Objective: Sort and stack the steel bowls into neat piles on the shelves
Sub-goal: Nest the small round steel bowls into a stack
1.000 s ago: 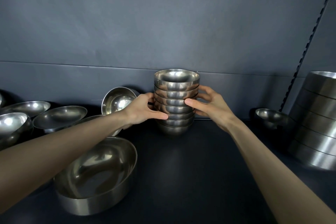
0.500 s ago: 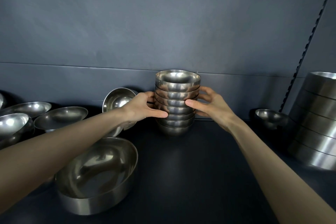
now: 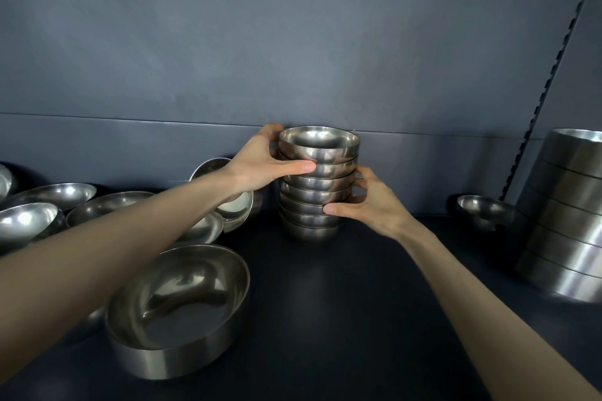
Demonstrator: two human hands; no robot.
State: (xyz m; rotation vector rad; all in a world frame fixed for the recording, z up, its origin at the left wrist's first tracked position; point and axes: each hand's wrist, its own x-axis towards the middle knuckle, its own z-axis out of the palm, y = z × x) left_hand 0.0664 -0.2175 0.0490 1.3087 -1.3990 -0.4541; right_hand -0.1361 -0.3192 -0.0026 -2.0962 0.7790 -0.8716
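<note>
A stack of several small steel bowls (image 3: 317,185) stands upright on the dark shelf (image 3: 342,303) near the back wall. My left hand (image 3: 264,161) grips the top of the stack from the left, thumb across the front, fingers behind the top bowl's rim. My right hand (image 3: 365,205) holds the lower half of the stack from the right, thumb on the front.
A large steel bowl (image 3: 177,309) sits front left. Several shallow bowls (image 3: 52,197) lie loose at the left, one tilted bowl (image 3: 237,202) behind my left wrist. A small bowl (image 3: 483,210) and a tall pile of big bowls (image 3: 566,215) stand at the right.
My left hand has slid up from the middle of the stack to its top bowls. My right hand stays on the lower part. The stack stays in place.
</note>
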